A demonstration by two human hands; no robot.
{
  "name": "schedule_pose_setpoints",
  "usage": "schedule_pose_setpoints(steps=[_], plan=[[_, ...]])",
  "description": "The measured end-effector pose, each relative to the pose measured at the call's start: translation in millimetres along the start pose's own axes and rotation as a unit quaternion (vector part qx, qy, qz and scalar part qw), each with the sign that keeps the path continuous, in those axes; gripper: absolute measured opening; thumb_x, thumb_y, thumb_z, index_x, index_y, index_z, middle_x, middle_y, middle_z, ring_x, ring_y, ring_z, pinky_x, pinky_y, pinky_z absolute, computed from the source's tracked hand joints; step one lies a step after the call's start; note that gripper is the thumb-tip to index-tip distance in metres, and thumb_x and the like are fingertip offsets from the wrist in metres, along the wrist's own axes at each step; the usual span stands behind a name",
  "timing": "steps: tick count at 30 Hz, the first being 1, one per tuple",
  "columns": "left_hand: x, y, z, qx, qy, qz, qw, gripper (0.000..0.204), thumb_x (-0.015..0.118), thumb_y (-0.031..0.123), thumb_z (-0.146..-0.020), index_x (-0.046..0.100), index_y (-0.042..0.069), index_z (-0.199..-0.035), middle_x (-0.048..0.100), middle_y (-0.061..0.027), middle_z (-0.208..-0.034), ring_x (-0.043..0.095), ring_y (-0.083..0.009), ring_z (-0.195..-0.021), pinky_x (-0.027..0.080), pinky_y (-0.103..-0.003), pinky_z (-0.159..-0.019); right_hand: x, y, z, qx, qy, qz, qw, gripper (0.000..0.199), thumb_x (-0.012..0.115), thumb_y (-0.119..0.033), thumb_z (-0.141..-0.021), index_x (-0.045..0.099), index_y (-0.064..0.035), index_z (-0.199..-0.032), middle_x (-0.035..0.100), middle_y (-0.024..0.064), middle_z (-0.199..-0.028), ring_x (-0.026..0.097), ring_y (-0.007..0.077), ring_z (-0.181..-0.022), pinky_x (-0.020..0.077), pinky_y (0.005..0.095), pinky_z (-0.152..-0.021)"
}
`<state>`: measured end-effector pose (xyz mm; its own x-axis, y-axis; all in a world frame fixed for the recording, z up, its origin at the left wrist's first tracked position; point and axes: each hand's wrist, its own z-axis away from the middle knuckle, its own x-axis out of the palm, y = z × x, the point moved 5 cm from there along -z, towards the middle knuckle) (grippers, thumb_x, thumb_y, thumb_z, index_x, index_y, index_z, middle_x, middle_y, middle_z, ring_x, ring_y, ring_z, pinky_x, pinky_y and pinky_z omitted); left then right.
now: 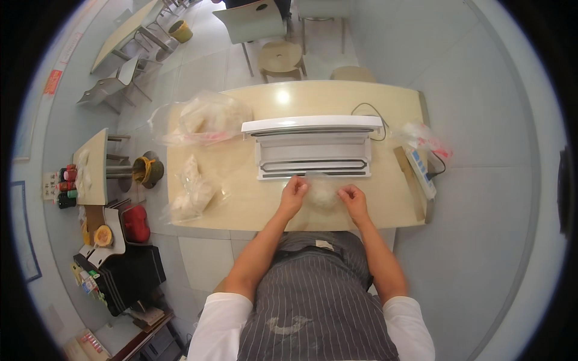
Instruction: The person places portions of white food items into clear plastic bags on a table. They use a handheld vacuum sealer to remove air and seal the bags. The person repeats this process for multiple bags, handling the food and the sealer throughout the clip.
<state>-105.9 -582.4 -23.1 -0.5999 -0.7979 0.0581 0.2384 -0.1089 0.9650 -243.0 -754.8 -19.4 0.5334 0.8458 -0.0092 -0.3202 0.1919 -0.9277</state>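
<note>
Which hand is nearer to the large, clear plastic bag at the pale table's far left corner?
Left. The left hand is right of the large bag; the right hand is farther right, beyond the small clear plastic bag between them.

1. Vacuum sealer [313,148]: smooth white plastic with a slight sheen.
2. Clear bag [323,194] at the sealer's near edge: thin, shiny plastic film.
3. Large bag [211,115] left of the sealer: crinkled, glossy, see-through plastic.
4. Table [391,195] beneath the sealer: smooth, wood-look, light-reflecting top.
5. Apron [319,289] nearer than the sealer: matt pinstriped cloth.
</note>
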Motion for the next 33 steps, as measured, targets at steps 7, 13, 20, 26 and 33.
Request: schedule_pose_setpoints(steps=[7, 13, 20, 26, 33], plan=[[-11.8, -29.3, 11.3, -0.090, 0.148, -0.004, 0.985, 0.008, 0.051, 0.003, -0.088, 0.045, 0.006, -0.085, 0.054, -0.0032, -0.078, 0.051, -0.0114, -0.068, 0.045, -0.026, -0.064, 13.8, 23.3, -37.6, 0.002, 0.055, 0.017, 0.998, 0.014, 0.058, -0.014, -0.088, 0.059, 0.0001, -0.090, 0.062, 0.0050, -0.070, 0.059, 0.0118, -0.064, 0.0473, 0.0269, -0.060], [-25.5, -26.4, 3.0, -0.025, 0.175, -0.187, 0.966, 0.017, 0.046, -0.002, -0.083, 0.053, 0.006, -0.097, 0.057, -0.0104, -0.068, 0.059, -0.0186, -0.065, 0.047, -0.033, -0.061, 30.2, -1.8, -37.9, -0.087, 0.129, 0.186, 0.970, 0.015, 0.054, -0.011, -0.087, 0.059, -0.0064, -0.100, 0.063, 0.0115, -0.068, 0.062, 0.0253, -0.063, 0.0481, 0.0342, -0.060], [-20.1, -11.7, -2.1, 0.050, 0.156, -0.339, 0.926, 0.042, 0.044, 0.001, -0.088, 0.055, 0.016, -0.126, 0.057, -0.0110, -0.067, 0.057, -0.0206, -0.060, 0.048, -0.034, -0.060, 31.2, -9.9, -40.6, -0.082, 0.088, 0.247, 0.962, 0.035, 0.053, -0.010, -0.086, 0.059, -0.0146, -0.121, 0.058, 0.0166, -0.066, 0.055, 0.0278, -0.056, 0.0454, 0.0355, -0.059], [-17.3, -0.1, -10.3, -0.043, 0.138, -0.421, 0.896, 0.045, 0.039, 0.008, -0.087, 0.051, 0.022, -0.129, 0.061, -0.0245, -0.083, 0.059, -0.0414, -0.078, 0.047, -0.048, -0.072, 28.9, -1.7, -41.9, -0.073, 0.068, 0.255, 0.962, 0.040, 0.054, -0.011, -0.087, 0.055, -0.0138, -0.127, 0.052, 0.0088, -0.061, 0.049, 0.0166, -0.054, 0.0450, 0.0297, -0.059], [1.4, 41.1, -13.2, -0.038, 0.124, -0.646, 0.752, 0.037, 0.048, 0.015, -0.085, 0.055, 0.014, -0.121, 0.060, -0.0146, -0.097, 0.055, -0.0333, -0.100, 0.044, -0.049, -0.077, 24.9, -10.8, -48.4, -0.085, 0.065, 0.265, 0.958, 0.044, 0.061, -0.014, -0.082, 0.056, -0.0140, -0.125, 0.062, 0.0135, -0.067, 0.062, 0.0231, -0.063, 0.0484, 0.0339, -0.060]])
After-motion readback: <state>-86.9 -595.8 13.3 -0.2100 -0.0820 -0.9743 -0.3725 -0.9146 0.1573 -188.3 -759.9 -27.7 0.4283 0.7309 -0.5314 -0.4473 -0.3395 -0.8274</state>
